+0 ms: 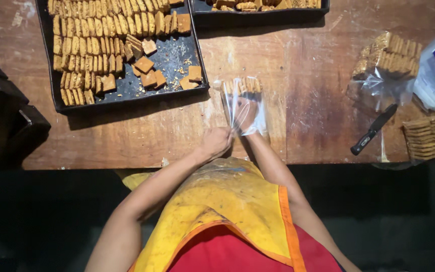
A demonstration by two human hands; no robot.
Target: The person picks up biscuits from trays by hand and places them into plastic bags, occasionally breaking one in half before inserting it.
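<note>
Worn wooden counter (303, 100), dark room below. Left hand (216, 142) pinches bag (243, 108) mouth; right hand (246, 115) inside bag, grip unclear. Biscuit tray (127, 95), knife (373, 129) nearby.

Head camera looks straight down, near, over the wooden table (127, 136)

On the wooden table (127, 136), the left hand (216, 142) pinches the mouth of a clear plastic bag (242, 108) while the right hand (246, 114) sits inside it below a row of biscuits (242, 84), with the dark baking tray (177, 53) at ten o'clock and a black-handled knife (373, 129) at three o'clock.
</note>
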